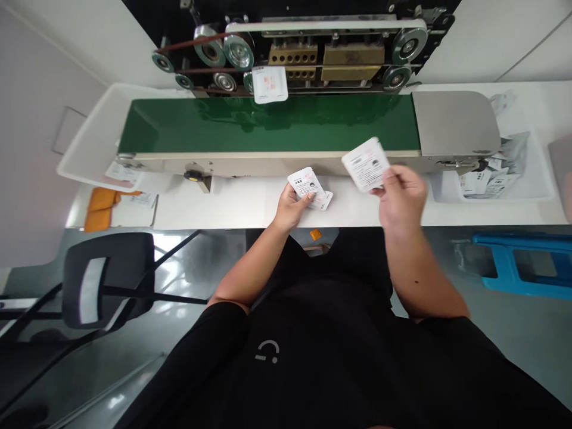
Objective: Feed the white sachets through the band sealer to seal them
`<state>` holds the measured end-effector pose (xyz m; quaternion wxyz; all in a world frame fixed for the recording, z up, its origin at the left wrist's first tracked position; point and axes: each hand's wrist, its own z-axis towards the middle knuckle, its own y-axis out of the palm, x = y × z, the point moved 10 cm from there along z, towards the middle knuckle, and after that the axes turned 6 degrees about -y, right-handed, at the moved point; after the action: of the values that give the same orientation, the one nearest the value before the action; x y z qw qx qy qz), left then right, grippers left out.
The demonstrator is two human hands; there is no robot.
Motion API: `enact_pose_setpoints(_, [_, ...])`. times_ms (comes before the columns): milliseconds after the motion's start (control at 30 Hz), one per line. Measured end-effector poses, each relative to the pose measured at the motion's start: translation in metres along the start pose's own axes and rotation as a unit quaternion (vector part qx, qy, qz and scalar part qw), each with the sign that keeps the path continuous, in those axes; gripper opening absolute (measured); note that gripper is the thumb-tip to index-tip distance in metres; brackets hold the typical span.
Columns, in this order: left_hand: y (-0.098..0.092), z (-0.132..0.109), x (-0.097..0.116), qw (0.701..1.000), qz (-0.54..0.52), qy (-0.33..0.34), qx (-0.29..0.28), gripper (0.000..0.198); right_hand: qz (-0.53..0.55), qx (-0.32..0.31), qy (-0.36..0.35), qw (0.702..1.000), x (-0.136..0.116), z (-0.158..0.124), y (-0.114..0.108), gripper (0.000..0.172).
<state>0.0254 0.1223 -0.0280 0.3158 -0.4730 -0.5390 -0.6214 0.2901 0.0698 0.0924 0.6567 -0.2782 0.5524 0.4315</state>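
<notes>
Between the thumb and fingers of my left hand is a small stack of white printed sachets, held over the table's front strip. My right hand pinches a single white sachet by its lower right corner, in front of the green conveyor belt. Another sachet hangs at the band sealer's rollers, its top edge caught in the machine and its lower part over the belt. The undersides of the held sachets are hidden.
A white bin at the right holds several sachets. At the left, another white bin stands by the belt's end, with an orange cloth nearby. A black chair and a blue stool flank me.
</notes>
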Motion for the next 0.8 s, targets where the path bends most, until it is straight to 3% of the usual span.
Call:
enact_pose_setpoints(100, [-0.001,0.001,0.0,1.0,0.001,-0.001,0.003,0.053,-0.008,0.022,-0.056,0.998,-0.045,0.049,-0.028,0.029])
enact_pose_setpoints(167, [-0.001,0.001,0.001,1.0,0.005,-0.001,0.004,0.053,-0.031,0.018,-0.054,0.998,-0.061,0.085,-0.045,0.017])
enact_pose_setpoints(233, [-0.001,0.001,0.001,1.0,0.008,-0.003,0.004,0.053,-0.061,0.008,-0.015,0.998,-0.063,0.118,-0.057,0.006])
enact_pose_setpoints(367, [-0.001,0.0,0.0,1.0,0.0,-0.008,0.012,0.055,-0.082,-0.007,0.082,0.993,-0.048,0.159,-0.065,0.013])
enact_pose_setpoints(533, [0.0,0.0,0.001,1.0,0.002,-0.009,0.009,0.054,-0.074,-0.005,0.137,0.988,-0.028,0.175,-0.039,0.016])
enact_pose_setpoints(800, [-0.001,0.0,-0.003,1.0,-0.004,-0.013,0.003,0.054,-0.049,-0.03,0.227,0.972,-0.018,0.157,0.047,0.013])
